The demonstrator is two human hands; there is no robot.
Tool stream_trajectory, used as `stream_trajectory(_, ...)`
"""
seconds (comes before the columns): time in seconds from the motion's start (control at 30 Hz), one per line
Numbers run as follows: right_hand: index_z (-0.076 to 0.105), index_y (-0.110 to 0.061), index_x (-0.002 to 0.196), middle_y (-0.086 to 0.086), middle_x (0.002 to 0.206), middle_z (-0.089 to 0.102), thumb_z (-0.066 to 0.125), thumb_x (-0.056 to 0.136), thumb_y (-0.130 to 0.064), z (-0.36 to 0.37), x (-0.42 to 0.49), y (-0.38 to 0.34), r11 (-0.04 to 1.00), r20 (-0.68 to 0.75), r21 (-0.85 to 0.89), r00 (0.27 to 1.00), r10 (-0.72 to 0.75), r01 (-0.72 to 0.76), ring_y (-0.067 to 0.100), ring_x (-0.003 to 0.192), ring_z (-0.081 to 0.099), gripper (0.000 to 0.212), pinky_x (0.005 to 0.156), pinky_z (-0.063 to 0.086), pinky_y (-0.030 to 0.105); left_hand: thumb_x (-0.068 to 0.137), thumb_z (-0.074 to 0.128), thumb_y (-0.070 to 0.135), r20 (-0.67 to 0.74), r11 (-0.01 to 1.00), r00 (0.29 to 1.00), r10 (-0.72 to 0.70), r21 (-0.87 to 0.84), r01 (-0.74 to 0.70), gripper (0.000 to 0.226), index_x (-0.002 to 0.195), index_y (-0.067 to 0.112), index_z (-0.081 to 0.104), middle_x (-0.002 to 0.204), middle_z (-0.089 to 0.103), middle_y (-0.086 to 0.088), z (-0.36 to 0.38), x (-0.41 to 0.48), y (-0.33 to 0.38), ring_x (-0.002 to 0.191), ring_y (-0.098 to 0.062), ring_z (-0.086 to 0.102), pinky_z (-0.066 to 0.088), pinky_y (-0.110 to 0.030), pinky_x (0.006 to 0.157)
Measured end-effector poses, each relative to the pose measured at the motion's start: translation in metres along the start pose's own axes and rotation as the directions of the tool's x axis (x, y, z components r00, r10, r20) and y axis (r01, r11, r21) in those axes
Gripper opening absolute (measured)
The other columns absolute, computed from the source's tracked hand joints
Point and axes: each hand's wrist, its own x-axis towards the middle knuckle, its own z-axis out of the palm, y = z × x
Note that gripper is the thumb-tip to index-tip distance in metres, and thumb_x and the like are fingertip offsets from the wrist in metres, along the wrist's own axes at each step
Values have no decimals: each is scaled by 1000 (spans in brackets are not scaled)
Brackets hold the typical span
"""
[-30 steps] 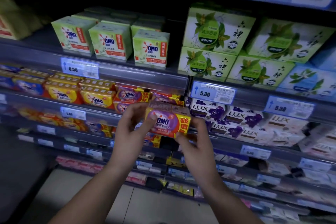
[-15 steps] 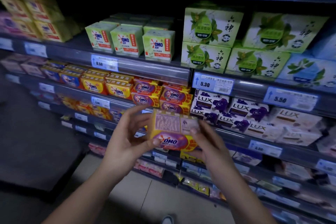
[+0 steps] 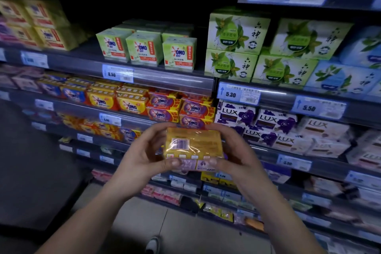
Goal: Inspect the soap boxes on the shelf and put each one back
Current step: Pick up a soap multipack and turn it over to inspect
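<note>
I hold a plastic-wrapped OMO soap pack (image 3: 194, 146) in front of the shelves, its yellow back with a white barcode label facing me and a purple edge at the bottom. My left hand (image 3: 144, 156) grips its left side, thumb on the lower front. My right hand (image 3: 233, 156) grips its right side the same way. Just behind it, on the shelf, lie stacked purple OMO packs (image 3: 179, 111) of the same kind.
Yellow OMO packs (image 3: 117, 101) sit left of the purple ones, purple LUX boxes (image 3: 266, 121) to the right. Green OMO boxes (image 3: 144, 47) and green leaf-print boxes (image 3: 237, 47) fill the shelf above. Price rails (image 3: 160, 80) jut out. My shoe (image 3: 153, 244) shows on the tiled floor.
The pack has been tipped over in both hands: its purple OMO front faced me, then its top, now its barcoded back. The view has shifted left along the shelves.
</note>
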Motion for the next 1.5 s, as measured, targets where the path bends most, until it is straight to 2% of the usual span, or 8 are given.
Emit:
stream_trajectory(0.27,73,-56,101,-17,111,76,67,54,-92,50,31,-12,981,-234,51,952,195,-188,16,90,78,60,64,64,32,76,90,19,131,989,990,-45,146,26,86,147,40,45,144,57,0,-59,26,-3,110,-30,71,61,-43,88)
stream_trajectory(0.5,60,-50,133,8,126,74,88,74,-31,77,56,-8,991,-164,107,982,98,-81,30,107,75,69,82,62,36,81,80,38,52,986,997,-61,157,52,74,145,49,46,121,72,-3,-109,54,3,102,-26,75,62,-47,86)
stream_trajectory(0.6,62,-60,125,5,111,79,91,68,-47,93,63,-6,992,-244,118,966,83,-55,27,85,78,65,71,63,32,85,80,32,208,986,975,-76,160,43,75,144,58,42,129,68,3,-125,61,2,105,-20,73,62,-36,82)
stream_trajectory(0.73,67,-70,93,5,63,72,73,67,-64,104,70,-8,999,-359,7,932,51,-52,17,54,70,28,51,56,25,78,80,37,135,987,985,-106,137,88,70,140,48,51,85,70,-12,-132,62,-9,85,-18,73,56,-30,80)
stream_trajectory(0.83,69,-65,96,1,59,68,73,70,-64,102,68,-8,998,-341,-30,939,40,-53,18,56,67,27,49,52,24,78,82,53,122,977,976,-182,135,165,73,142,28,57,106,67,-18,-136,68,-15,104,-31,68,56,-42,95)
stream_trajectory(1.03,66,-30,108,-5,88,64,79,73,-59,107,65,-10,965,-408,-263,907,-109,-3,11,81,63,47,72,49,24,84,78,23,218,895,934,-284,-289,340,52,129,4,62,130,60,-28,-129,78,-31,119,-31,64,50,-52,107)
stream_trajectory(1.27,56,-42,106,-24,100,64,85,65,-56,125,65,-14,927,-515,-369,815,-264,67,-4,89,64,51,68,49,8,99,53,25,350,648,895,-278,-619,443,56,148,-1,44,149,51,-27,-93,72,-36,141,-40,48,43,-49,114)
stream_trajectory(1.5,69,-13,115,4,114,74,54,106,-13,99,66,11,989,-555,127,821,132,-73,24,109,71,18,89,62,37,62,88,47,-215,982,970,116,172,-80,56,104,30,54,96,64,15,-64,60,-7,86,-4,65,55,-17,69)
